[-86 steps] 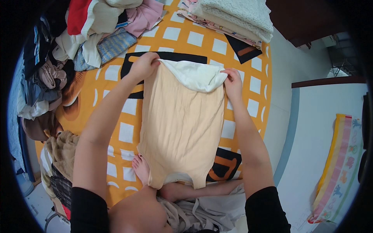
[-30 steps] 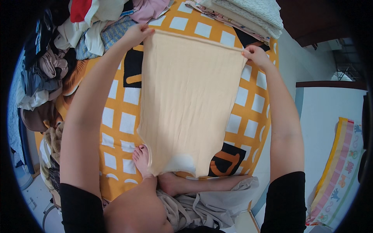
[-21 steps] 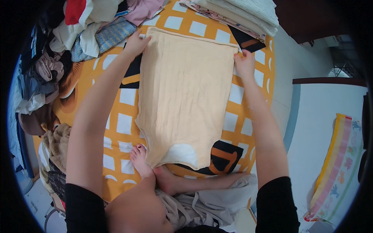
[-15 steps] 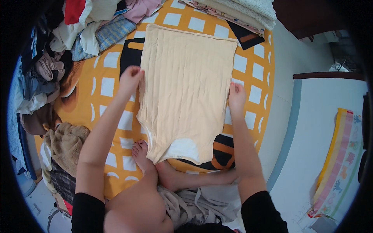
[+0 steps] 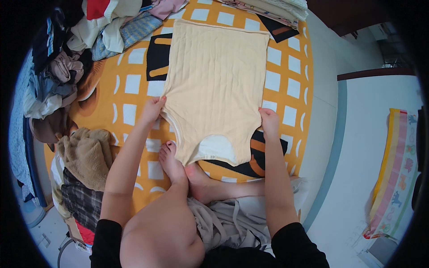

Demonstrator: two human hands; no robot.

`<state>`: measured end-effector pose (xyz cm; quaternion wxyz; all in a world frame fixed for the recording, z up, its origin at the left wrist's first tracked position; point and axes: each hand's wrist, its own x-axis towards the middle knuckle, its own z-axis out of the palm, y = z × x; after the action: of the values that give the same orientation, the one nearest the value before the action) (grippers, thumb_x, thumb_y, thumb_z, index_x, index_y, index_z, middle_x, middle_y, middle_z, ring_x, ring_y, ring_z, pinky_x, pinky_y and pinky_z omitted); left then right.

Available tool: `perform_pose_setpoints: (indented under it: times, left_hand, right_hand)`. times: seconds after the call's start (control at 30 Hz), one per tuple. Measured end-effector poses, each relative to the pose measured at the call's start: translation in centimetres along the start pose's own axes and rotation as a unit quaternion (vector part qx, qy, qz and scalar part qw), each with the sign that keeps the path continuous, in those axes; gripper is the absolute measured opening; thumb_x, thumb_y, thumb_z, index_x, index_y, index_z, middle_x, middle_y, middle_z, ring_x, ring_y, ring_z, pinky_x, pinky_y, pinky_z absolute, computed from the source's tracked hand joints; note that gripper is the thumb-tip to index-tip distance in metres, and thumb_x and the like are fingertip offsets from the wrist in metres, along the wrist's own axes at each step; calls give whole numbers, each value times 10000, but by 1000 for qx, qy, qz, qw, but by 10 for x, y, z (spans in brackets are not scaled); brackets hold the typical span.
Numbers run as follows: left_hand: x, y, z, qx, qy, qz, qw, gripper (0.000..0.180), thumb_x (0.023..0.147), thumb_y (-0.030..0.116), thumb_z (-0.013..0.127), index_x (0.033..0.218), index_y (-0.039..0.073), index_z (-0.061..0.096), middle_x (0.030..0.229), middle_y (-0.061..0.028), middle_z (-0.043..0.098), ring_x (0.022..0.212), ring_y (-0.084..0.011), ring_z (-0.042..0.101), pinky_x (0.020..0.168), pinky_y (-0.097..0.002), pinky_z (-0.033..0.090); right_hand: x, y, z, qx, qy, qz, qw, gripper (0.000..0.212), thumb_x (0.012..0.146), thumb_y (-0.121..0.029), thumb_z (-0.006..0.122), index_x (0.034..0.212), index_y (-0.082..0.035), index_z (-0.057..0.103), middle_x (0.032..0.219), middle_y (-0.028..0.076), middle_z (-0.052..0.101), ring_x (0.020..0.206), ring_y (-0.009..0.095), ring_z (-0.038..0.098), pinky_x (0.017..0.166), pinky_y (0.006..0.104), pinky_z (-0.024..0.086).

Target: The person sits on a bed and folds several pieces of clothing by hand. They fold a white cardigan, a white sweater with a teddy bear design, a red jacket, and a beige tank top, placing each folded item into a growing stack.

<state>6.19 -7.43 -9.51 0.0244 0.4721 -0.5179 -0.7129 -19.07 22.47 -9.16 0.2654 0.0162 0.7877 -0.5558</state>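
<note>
A cream sleeveless undershirt (image 5: 216, 85) lies spread on the orange-and-white patterned bedspread (image 5: 125, 96), its neckline toward me and its hem at the far end. Vertical creases run along the fabric, and a white inside layer shows at the neck opening. My left hand (image 5: 155, 110) pinches the left side edge just by the armhole. Opposite it, my right hand (image 5: 269, 121) grips the right side edge at about the same height, fingers closed on the cloth.
Jumbled clothes (image 5: 62, 67) are heaped along the left side, with a brown fluffy garment (image 5: 87, 156) nearer me. A stack of folded clothes (image 5: 277, 11) sits at the far right of the bed. My bare foot (image 5: 172, 163) rests close to the neckline. Right of the bed stands a white panel (image 5: 353, 147).
Both hands have slid along the undershirt's sides from about mid-length toward the armholes. The right side edge is now drawn up at my fingers. The whole view has shifted slightly.
</note>
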Motion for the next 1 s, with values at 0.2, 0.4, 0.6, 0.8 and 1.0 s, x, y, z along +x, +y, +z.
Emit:
perform_pose_setpoints:
  times: [0.2,0.4,0.6,0.8,1.0]
  left_hand:
    - [8,-11,-17,-31,-9,34,999,252,953,297,542,934,56,612,833,-4,653,674,-88,613,606,-225,498]
    - [-33,-15,1,-68,-14,-17,997,321,911,387,596,919,66,587,822,-25,641,686,-103,612,597,-232,498]
    - [-50,-4,10,-105,-46,-96,989,386,900,427,593,997,54,566,897,-78,662,752,-166,646,691,-282,539]
    - [-42,-13,5,-109,-51,-88,989,356,918,384,570,1014,41,565,916,-98,665,779,-199,654,708,-308,546]
    - [-32,-27,-1,-119,-42,-73,989,328,922,352,567,983,31,568,897,-110,664,761,-202,654,695,-320,550]
  right_hand:
    - [-9,3,-11,102,-52,37,993,232,934,-200,572,982,24,605,815,50,637,720,102,608,627,222,497]
    - [-60,17,-11,124,-106,52,985,262,931,-148,545,1120,32,564,1001,88,644,858,161,637,707,286,532]
    - [-59,0,1,64,-71,96,991,245,898,-122,543,1089,30,566,933,104,658,798,183,648,695,295,530]
    - [-32,9,22,-134,53,-16,989,163,852,-96,537,926,34,602,752,132,636,628,183,625,541,286,490]
    - [-33,23,11,-204,116,-101,967,103,824,-75,563,865,12,600,653,119,593,507,206,586,460,318,455]
